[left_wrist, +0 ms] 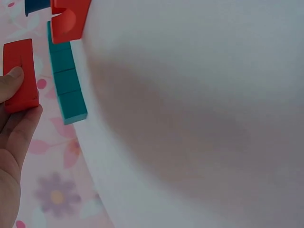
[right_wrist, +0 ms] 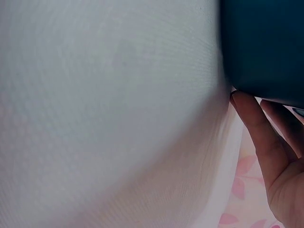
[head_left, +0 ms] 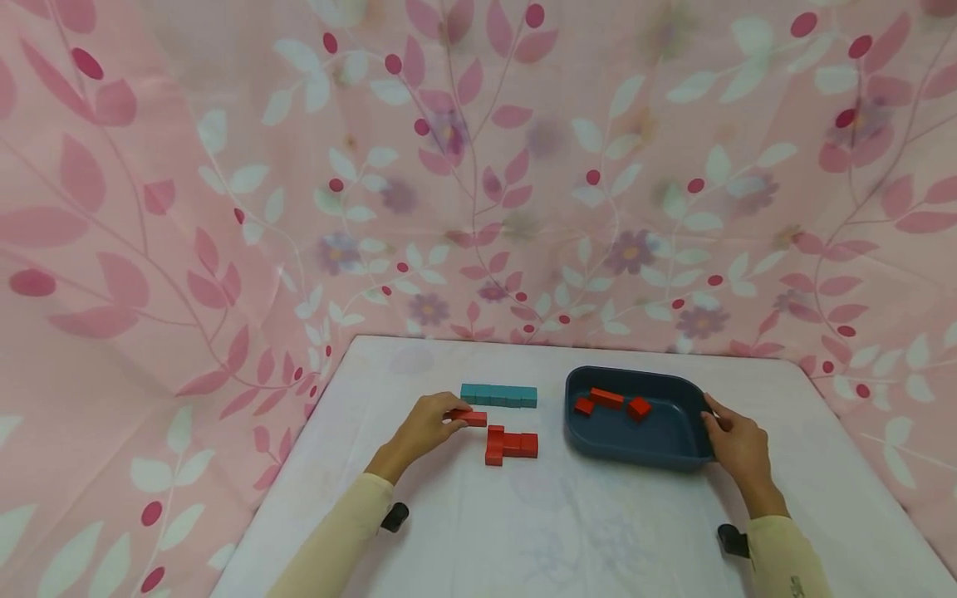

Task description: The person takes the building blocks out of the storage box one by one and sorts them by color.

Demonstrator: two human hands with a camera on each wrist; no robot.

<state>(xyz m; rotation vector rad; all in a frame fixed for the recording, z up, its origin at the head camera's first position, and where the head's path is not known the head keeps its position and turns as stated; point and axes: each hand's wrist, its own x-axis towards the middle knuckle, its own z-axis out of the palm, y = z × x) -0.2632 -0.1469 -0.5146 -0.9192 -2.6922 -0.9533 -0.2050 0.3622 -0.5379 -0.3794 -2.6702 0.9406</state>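
Note:
Between thumb and fingers, my left hand (head_left: pixel 429 428) pinches a red block (head_left: pixel 473 419), just above the table and near the red pieces. The block's long face shows in the left wrist view, with the thumb lying across it. Close by, several red blocks (head_left: pixel 513 445) form a sideways T shape. Behind them lies a row of teal blocks (head_left: pixel 499 396) joined end to end. My right hand (head_left: pixel 740 448) holds the right end of a dark blue tray (head_left: pixel 635 453), thumb and fingers at its rim. In the right wrist view, the tray hides part of the fingertips.
Inside the tray lie a long red block (head_left: pixel 606 399) and two smaller red blocks, one of them a red cube (head_left: pixel 639 409). A white cloth covers the table (head_left: pixel 538 531). Pink floral fabric (head_left: pixel 478 208) hangs behind the table and along its sides.

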